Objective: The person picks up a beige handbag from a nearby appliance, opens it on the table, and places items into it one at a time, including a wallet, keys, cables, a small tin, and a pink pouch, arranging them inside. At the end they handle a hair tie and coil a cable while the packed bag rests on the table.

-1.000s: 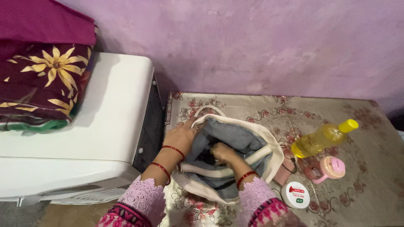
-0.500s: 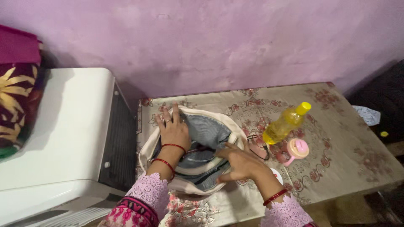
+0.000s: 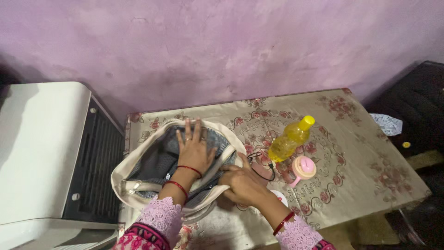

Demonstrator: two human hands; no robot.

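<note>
Here, a floral-clothed surface [image 3: 370, 153] fills the frame's centre and right, with a cream handbag [image 3: 138, 159] lower left of centre. The left hand [image 3: 194, 150] lies flat inside it, fingers spread, gripping nothing; the right hand [image 3: 243, 183] pinches the bag's rim. Right of it lies a yellow bottle [image 3: 289, 141].

Mottled purple wall [image 3: 240, 46], floral-clothed table [image 3: 370, 153], white cooler [image 3: 37, 148] at left, dim light
</note>
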